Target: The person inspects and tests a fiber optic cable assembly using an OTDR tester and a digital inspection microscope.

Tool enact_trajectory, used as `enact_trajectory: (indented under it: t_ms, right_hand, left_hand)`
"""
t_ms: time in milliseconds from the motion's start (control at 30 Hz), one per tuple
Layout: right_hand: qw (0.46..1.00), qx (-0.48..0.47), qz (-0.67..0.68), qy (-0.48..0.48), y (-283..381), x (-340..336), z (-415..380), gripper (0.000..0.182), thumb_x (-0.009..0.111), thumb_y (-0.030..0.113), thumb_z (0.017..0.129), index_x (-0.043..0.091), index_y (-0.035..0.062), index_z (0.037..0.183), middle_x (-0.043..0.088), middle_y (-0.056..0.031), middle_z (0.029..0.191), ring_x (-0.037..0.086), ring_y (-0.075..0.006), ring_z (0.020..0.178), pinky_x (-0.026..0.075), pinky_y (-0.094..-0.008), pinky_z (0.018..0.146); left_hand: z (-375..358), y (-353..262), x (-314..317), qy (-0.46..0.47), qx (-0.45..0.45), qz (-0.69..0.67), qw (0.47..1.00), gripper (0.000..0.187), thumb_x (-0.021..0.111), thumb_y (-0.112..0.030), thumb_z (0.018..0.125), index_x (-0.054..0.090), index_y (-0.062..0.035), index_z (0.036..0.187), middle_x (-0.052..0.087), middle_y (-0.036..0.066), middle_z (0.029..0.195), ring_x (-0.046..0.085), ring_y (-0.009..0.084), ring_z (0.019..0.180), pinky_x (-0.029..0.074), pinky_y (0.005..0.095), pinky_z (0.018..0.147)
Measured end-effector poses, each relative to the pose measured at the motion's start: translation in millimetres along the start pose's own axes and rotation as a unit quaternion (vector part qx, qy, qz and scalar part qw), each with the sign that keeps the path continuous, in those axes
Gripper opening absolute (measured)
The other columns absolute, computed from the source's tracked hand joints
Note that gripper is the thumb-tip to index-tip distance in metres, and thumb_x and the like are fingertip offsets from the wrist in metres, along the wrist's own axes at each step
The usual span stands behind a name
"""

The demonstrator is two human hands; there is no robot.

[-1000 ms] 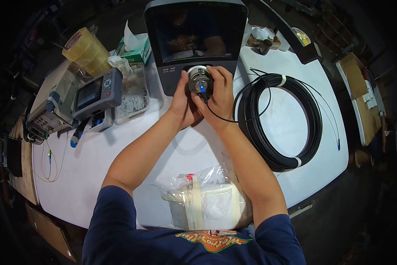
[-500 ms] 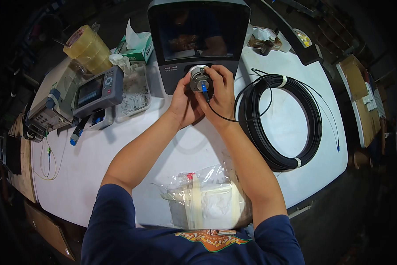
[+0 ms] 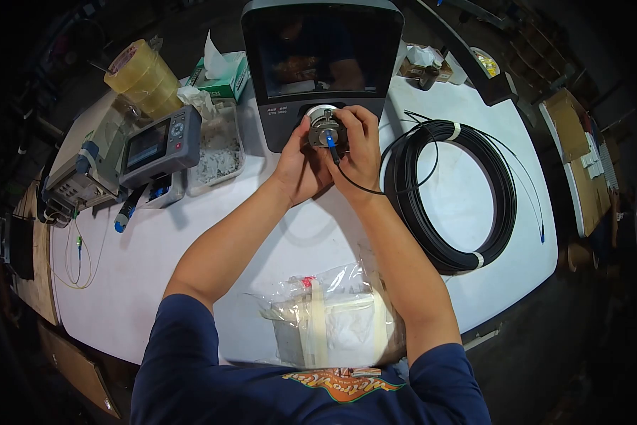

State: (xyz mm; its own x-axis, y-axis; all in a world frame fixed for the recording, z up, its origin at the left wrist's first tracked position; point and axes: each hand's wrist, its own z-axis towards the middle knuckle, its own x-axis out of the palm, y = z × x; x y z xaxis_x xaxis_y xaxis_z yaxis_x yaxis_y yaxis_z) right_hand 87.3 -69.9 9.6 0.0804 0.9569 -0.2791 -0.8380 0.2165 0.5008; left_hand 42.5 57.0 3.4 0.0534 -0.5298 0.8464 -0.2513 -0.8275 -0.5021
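Observation:
A round metal connector mount (image 3: 325, 126) sits at the front base of a dark machine with a screen (image 3: 318, 53). A blue fiber-optic connector (image 3: 330, 140) on a black cable (image 3: 361, 188) is plugged into its face. My left hand (image 3: 297, 166) is closed around the mount's left side, its thumb along the edge and its other fingers partly hidden underneath. From the right, my right hand (image 3: 359, 152) curls its fingers over the upper edge of the mount, with the cable running down past its palm.
A coil of black cable (image 3: 499, 205) lies to the right. On the left stand a handheld tester (image 3: 159, 145), a plastic tub of scraps (image 3: 219, 159), tape rolls (image 3: 145, 78) and a tissue box (image 3: 226, 81). A plastic-wrapped package (image 3: 333, 322) lies near my body.
The whole view has shifted very slightly. Both hands keep the same position on the metal mount, and the blue connector stays in it.

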Motion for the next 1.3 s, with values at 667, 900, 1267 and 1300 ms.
enact_trajectory:
  t_ms: [667,900,1267,1300]
  right_hand:
    - [0.999,-0.008,-0.016,0.029,-2.2,1.7,-2.9,0.067,0.086,0.002,0.071,0.054,0.0039,0.13,0.052,-0.0174,0.124,0.059,-0.0359,0.107,0.052,-0.0397,0.089]
    - [1.0,0.002,0.003,0.008,-2.1,2.3,-2.2,0.063,0.085,0.0,0.069,0.06,0.0085,0.126,0.056,-0.0144,0.119,0.061,-0.0371,0.106,0.055,-0.041,0.083]
    - [0.999,-0.002,-0.028,0.022,-2.4,2.8,-3.9,0.074,0.087,0.005,0.07,0.051,0.0064,0.135,0.051,-0.018,0.132,0.059,-0.0357,0.113,0.051,-0.0395,0.097]
    - [0.999,-0.002,-0.029,0.022,-4.6,3.0,-5.2,0.074,0.087,0.005,0.07,0.051,0.0064,0.135,0.051,-0.018,0.132,0.059,-0.0357,0.113,0.051,-0.0395,0.097]
  left_hand:
    - [1.2,1.3,-2.4,-0.007,-0.004,0.021,1.0,0.069,0.055,-0.073,0.094,0.056,-0.0145,0.132,0.064,0.006,0.122,0.065,0.0232,0.112,0.052,0.0422,0.1]
    - [0.1,0.1,1.6,-0.003,0.002,0.006,1.0,0.066,0.055,-0.068,0.096,0.056,-0.013,0.132,0.064,0.007,0.125,0.065,0.024,0.113,0.051,0.0419,0.102]
    - [3.7,1.2,2.3,-0.051,0.003,0.037,0.998,0.077,0.054,-0.078,0.091,0.056,-0.014,0.133,0.064,0.008,0.122,0.064,0.0247,0.113,0.055,0.0422,0.099]
    - [4.3,1.3,2.3,-0.05,0.002,0.038,0.998,0.077,0.054,-0.078,0.091,0.056,-0.014,0.133,0.064,0.008,0.122,0.064,0.0247,0.113,0.055,0.0422,0.099]
